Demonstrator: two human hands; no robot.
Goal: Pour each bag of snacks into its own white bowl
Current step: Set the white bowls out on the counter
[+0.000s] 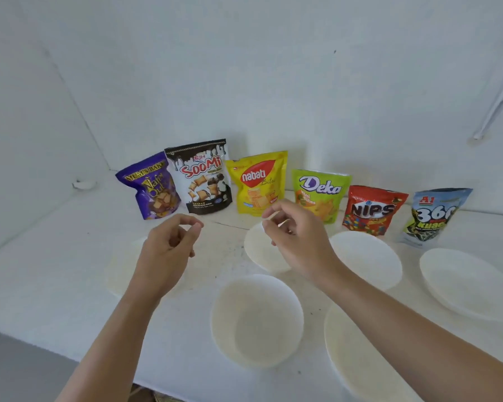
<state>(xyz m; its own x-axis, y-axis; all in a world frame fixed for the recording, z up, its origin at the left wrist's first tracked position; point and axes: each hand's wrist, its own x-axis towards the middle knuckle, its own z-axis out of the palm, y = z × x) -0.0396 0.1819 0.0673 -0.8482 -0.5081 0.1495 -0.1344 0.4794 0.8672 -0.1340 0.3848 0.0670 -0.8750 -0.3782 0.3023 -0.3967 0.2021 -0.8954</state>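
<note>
Several snack bags stand in a row at the back of the white table: a purple wafer bag [153, 188], a black Soomi bag [201, 177], a yellow Nabati bag [257, 181], a green Deka bag [320, 194], a red Nips bag [372, 210] and a blue 360 bag [431, 216]. Several empty white bowls lie in front, among them a near middle bowl [257, 320], a right bowl [468, 282] and a bowl [369, 256] before the Nips bag. My left hand [169, 245] hovers with fingers loosely curled, holding nothing. My right hand [294, 233] hovers over another bowl [256, 248], fingers curled and empty.
The table [55, 271] stands in a corner between white walls. Its front edge runs along the lower left. A small white object [83, 184] lies at the far left by the wall. Another bowl [357, 358] lies under my right forearm.
</note>
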